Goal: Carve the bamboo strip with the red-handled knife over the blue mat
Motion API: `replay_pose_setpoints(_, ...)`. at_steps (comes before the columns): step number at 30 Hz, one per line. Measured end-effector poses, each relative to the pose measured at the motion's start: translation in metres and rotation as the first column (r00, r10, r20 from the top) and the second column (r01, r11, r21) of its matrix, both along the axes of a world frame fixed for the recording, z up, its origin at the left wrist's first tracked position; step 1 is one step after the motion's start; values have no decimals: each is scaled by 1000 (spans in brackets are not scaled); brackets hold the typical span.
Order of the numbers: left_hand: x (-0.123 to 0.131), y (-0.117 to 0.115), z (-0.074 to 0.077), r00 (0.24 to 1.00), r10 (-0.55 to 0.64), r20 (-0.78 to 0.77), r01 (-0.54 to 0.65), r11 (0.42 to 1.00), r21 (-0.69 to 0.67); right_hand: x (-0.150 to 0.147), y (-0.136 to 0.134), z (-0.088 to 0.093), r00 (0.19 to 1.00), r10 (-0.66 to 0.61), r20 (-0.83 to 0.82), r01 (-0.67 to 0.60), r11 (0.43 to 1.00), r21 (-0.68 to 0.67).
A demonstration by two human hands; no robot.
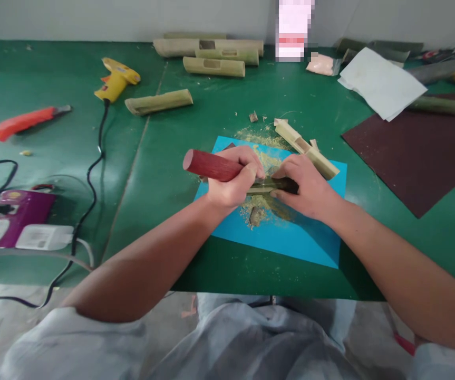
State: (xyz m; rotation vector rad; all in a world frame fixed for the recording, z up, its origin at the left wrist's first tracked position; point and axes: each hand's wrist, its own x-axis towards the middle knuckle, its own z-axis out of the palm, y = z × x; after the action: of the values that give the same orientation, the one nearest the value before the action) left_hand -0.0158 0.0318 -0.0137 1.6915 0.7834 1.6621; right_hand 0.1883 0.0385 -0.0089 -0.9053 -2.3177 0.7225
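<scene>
My left hand (233,177) is closed around the thick red-brown wooden handle (213,164) of a hand tool. Its working end is mostly hidden by my fingers, so its exact kind does not show. A dark green piece of bamboo (264,187) lies under both hands, and the fingers of my right hand (304,184) grip its right end. Beneath it is a blue sheet (302,240) strewn with yellowish shavings (264,203). A pale bamboo tube with a cut-out (316,157) rests just beyond my right hand, partly on the sheet.
Several bamboo tubes (214,67) lie at the back. Leftward are a yellow glue gun (115,79) with its black cord, an orange-handled cutter (25,122) and a purple power box (19,216). At right are a dark brown sheet (413,158) and white paper (381,82).
</scene>
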Motion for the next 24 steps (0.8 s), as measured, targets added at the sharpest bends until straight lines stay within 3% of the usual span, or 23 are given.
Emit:
replay_pose_setpoints(9, 1, -2, 3, 999, -2, -41, 0, 999, -38, 0, 0, 0, 1000, 3, -10, -3, 1000, -1)
replay_pose_setpoints(24, 0, -1, 3, 1000, 27, 15, -27, 999, -35, 0, 0, -3, 1000, 0, -19, 0, 1000, 24)
